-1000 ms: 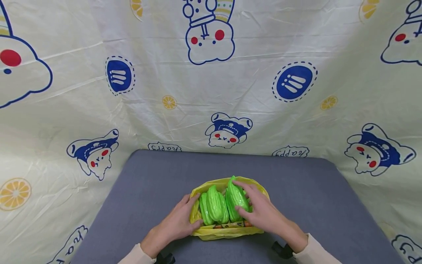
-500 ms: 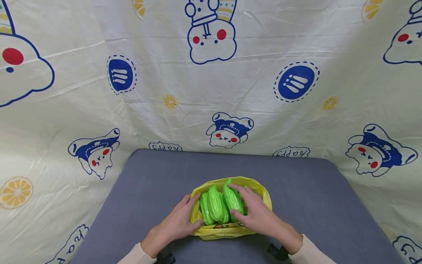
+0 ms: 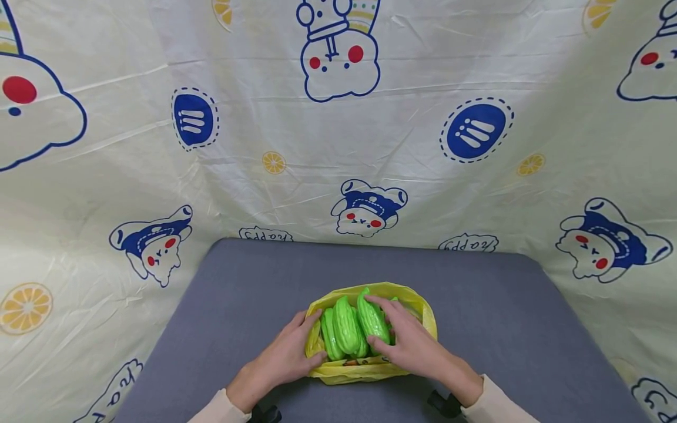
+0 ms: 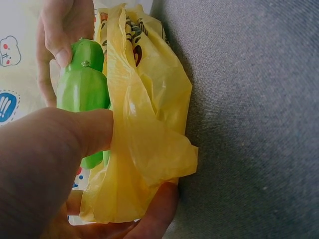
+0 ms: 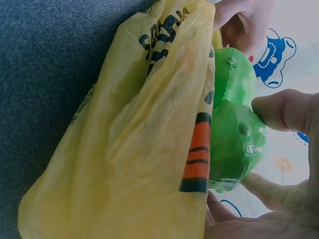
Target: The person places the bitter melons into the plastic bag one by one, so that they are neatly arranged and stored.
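Observation:
A yellow plastic bag (image 3: 370,373) lies open in the middle of the table, with several glossy, ridged green bitter melons (image 3: 346,329) side by side in it. My left hand (image 3: 288,349) grips the bag's left end; in the left wrist view its thumb (image 4: 94,130) lies over the rim and other fingers are on the far side of the plastic. The right hand (image 3: 412,343) holds the rightmost bitter melon (image 3: 372,317) from its right side, thumb at the near end and fingers toward the pointed tip. This melon leans against its neighbours. Inside the bag, lower melons are partly hidden.
The bag stands on a grey cloth-covered table (image 3: 254,276). Behind and at both sides hangs a white sheet (image 3: 412,129) with printed cartoon figures and orange slices. Black wrist straps (image 3: 444,404) show below the hands.
My right hand has shifted slightly left with the bitter melon, bringing it closer to the others and baring more of the bag's right end. The left hand has stayed at the bag.

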Action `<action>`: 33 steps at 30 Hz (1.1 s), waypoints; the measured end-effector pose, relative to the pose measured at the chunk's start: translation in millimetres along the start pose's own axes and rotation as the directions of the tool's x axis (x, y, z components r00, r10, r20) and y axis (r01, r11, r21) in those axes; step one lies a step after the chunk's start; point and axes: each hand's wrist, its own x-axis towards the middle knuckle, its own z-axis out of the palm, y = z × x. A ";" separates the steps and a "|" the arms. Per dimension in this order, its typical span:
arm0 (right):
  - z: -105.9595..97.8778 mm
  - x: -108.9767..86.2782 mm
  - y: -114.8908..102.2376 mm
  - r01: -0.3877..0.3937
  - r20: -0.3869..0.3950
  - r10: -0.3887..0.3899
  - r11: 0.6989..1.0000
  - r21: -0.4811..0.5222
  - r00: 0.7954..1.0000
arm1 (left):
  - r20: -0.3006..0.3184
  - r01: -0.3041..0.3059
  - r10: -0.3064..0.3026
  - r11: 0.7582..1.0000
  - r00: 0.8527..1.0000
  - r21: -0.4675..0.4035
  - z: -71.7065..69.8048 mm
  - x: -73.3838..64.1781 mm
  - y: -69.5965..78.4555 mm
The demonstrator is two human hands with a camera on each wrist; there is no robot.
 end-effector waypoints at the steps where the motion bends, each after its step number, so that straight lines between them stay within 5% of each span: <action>1: -0.2 -0.1 -0.2 0.001 0.003 -0.001 1.000 0.004 1.000 | 0.002 0.001 -0.001 1.000 1.000 -0.001 0.0 0.0 0.0; 13: -1.7 -3.3 -1.2 0.001 0.011 -0.001 0.999 0.034 1.000 | 0.014 0.013 -0.012 1.000 1.000 -0.011 0.1 0.4 -0.4; 33: -6.0 -15.2 -0.4 -0.028 -0.083 0.029 0.999 0.017 0.996 | 0.015 0.019 -0.019 1.000 1.000 -0.016 0.0 -0.2 2.5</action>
